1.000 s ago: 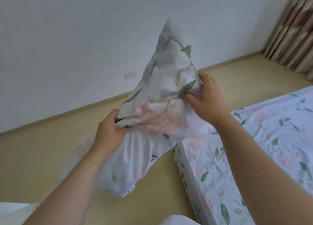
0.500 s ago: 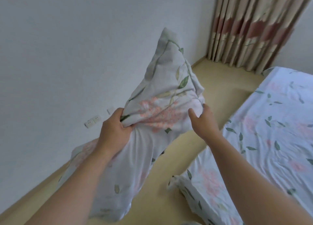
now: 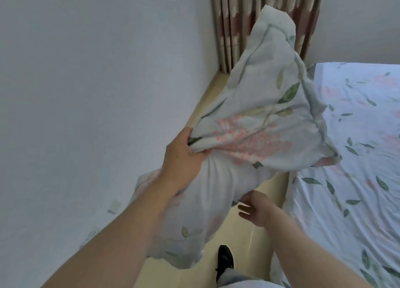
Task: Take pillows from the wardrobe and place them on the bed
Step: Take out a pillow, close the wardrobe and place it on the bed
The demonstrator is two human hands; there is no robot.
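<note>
1. Since half a second ago the right hand (image 3: pixel 256 209) has let go of the pillow's edge and dropped low, and the view has swung right so the curtain and more of the bed show.
2. That right hand is spread open, palm up, holding nothing, just beneath the pillow's lower bulge; I cannot tell whether it touches the cloth.
3. Closed tight around a bunch of fabric at the pillow's middle, the left hand (image 3: pixel 184 155) carries the whole weight alone.
4. From that grip the flowered pillow (image 3: pixel 257 123) runs on a slant: its upper end rises far and to the right, its lower end hangs near and to the left, below the left forearm.
5. Its right corner hangs over the edge of the bed (image 3: pixel 357 179); the rest is over the floor.
6. So the bed lies to the right of both hands, with the right hand nearer to it; a swing rightward looks like what remains.
7. Further out: pale wooden floor (image 3: pixel 249 240) between bed and white wall (image 3: pixel 86 92), a striped curtain (image 3: pixel 236 27) in the far corner, a dark shoe (image 3: pixel 225 259) near.
</note>
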